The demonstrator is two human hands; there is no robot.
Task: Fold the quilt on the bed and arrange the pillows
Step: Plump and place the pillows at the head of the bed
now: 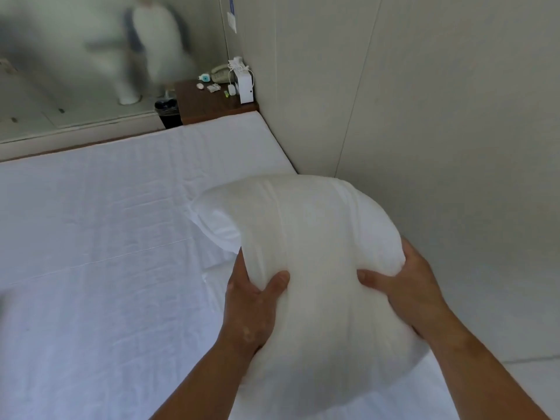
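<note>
The person holds a white pillow (303, 231) upright in front of the body, gripped between both hands. Whether its lower end touches the bed cannot be told. The left hand (257, 301) clamps one flank, thumb dug into the near face and fingers hidden behind. The right hand (406, 286) clamps the opposite flank the same way, thumb pressed in toward the middle.

The stuffing dents deeply under both thumbs and bulges above them, so the pillow looks soft, light and springy, with no stiffness of its own. It will probably sag or fold wherever it is unsupported. The cover seems smooth and loose over the filling, so a shallow pinch might catch only cloth. A deep grip on both flanks, as here, looks the surest hold.

Below and outward from the left hand spreads the creased white bed sheet (91, 237). Just beyond the right hand stands a pale wall (424, 116), close to the pillow's far side, and it leaves little room to swing that way.

Well ahead of both hands, past the bed's far corner, is a wooden nightstand (209, 104). It carries a telephone (219, 74), a white box (246, 87) and small oddments, and a black bin (166, 112) stands beside it. A blurred figure (145, 56) stands farther off. No quilt can be made out.
</note>
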